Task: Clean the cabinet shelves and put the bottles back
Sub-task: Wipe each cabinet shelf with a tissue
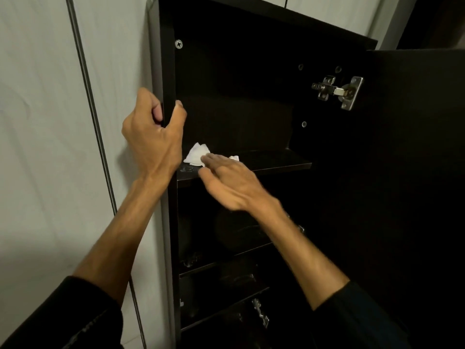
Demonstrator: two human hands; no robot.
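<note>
A tall dark cabinet [251, 71] stands open before me. My left hand [153, 132] grips its left side panel [167, 71], fingers outside and thumb inside. My right hand [229, 180] lies flat on the upper shelf [281, 163], pressing a crumpled white tissue [197, 153] against the board; a second bit of the tissue shows past my fingers. The hand is blurred. Pale smudges mark the shelf's front left corner. No bottles show on this shelf. The lower shelves [226, 258] are too dark to make out.
The cabinet door [415, 172] hangs open on the right, with a metal hinge [338, 91] near its top. A second hinge [260, 314] sits low down. Left of the cabinet is a white wall with a thin metal rod [90, 102].
</note>
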